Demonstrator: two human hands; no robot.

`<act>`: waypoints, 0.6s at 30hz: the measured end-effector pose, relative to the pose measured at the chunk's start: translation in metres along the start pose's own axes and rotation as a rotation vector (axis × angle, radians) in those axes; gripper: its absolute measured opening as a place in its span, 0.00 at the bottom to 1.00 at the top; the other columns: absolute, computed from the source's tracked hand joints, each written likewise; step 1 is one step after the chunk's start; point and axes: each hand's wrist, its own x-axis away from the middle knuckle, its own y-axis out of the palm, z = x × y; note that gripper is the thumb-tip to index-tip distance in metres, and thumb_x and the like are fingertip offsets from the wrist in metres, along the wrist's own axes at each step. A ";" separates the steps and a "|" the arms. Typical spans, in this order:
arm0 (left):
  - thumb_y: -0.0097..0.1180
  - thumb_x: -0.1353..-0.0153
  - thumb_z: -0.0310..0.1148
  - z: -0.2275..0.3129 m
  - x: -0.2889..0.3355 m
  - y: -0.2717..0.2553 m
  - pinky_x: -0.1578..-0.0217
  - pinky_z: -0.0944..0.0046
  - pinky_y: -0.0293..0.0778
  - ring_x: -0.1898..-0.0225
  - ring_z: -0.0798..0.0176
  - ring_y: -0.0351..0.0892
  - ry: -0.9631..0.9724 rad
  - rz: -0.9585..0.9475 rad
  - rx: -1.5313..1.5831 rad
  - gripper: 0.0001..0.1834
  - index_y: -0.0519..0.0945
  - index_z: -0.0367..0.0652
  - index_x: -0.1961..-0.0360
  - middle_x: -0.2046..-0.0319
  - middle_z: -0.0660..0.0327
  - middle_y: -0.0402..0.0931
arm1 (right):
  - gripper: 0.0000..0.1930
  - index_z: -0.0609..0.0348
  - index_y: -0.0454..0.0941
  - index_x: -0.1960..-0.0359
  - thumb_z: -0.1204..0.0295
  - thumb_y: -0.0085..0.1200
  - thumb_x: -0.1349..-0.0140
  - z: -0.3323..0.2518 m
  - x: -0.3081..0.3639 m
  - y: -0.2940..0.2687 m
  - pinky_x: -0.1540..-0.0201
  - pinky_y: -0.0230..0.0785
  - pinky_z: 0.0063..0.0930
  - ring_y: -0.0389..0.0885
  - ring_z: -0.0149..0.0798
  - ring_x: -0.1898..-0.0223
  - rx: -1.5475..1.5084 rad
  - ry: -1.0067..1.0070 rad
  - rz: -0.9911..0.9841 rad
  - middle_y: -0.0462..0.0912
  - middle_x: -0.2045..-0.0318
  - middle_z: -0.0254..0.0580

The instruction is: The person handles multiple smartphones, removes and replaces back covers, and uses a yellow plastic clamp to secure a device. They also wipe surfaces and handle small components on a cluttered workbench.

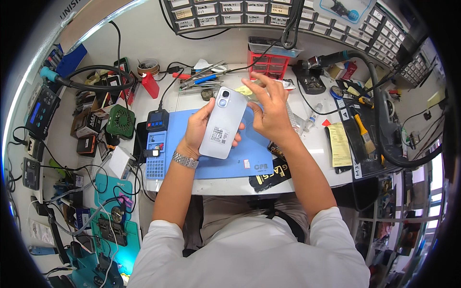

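Note:
A pale silver smartphone (228, 120) lies in my left hand (194, 130), its back facing up. Two round camera lenses show near its top, and a white printed label sticks to the lower half. My left thumb presses along one long edge while fingertips curl around the other. My right hand (272, 111) is raised just right of the phone, thumb and fingers spread apart, with nothing visible between them. Beneath both hands spreads a blue repair mat (201, 165). A small pinkish-white tag (247, 163) rests on it.
Tweezers and screwdrivers (206, 79) lie behind the mat, beside a red drawer box (266, 62). Right of it are a yellow note (339, 144), a brush (364, 132) and a thick black hose (377, 105). A green fan (121, 121) and cables crowd the left.

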 end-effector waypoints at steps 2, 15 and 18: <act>0.31 0.17 0.63 -0.001 0.001 0.003 0.62 0.45 0.91 0.61 0.40 0.92 -0.024 0.038 -0.077 0.42 0.70 0.34 0.26 0.50 0.35 0.84 | 0.21 0.52 0.89 0.47 0.82 0.69 0.43 0.005 0.001 -0.003 0.39 0.64 0.41 0.80 0.42 0.47 0.018 -0.053 -0.052 0.86 0.49 0.37; 0.38 0.20 0.70 0.008 -0.001 -0.003 0.63 0.53 0.90 0.62 0.52 0.90 0.361 0.491 -0.133 0.41 0.74 0.41 0.33 0.56 0.47 0.84 | 0.13 0.55 0.87 0.57 0.83 0.66 0.43 0.029 0.003 -0.003 0.54 0.71 0.43 0.84 0.48 0.58 0.158 0.066 0.062 0.87 0.62 0.41; 0.33 0.20 0.67 0.018 0.006 -0.015 0.56 0.44 0.89 0.57 0.42 0.89 0.466 0.378 0.071 0.41 0.73 0.40 0.29 0.50 0.40 0.83 | 0.09 0.60 0.88 0.52 0.79 0.63 0.32 0.034 0.008 0.000 0.58 0.81 0.44 0.90 0.58 0.61 -0.083 0.454 -0.132 0.90 0.60 0.54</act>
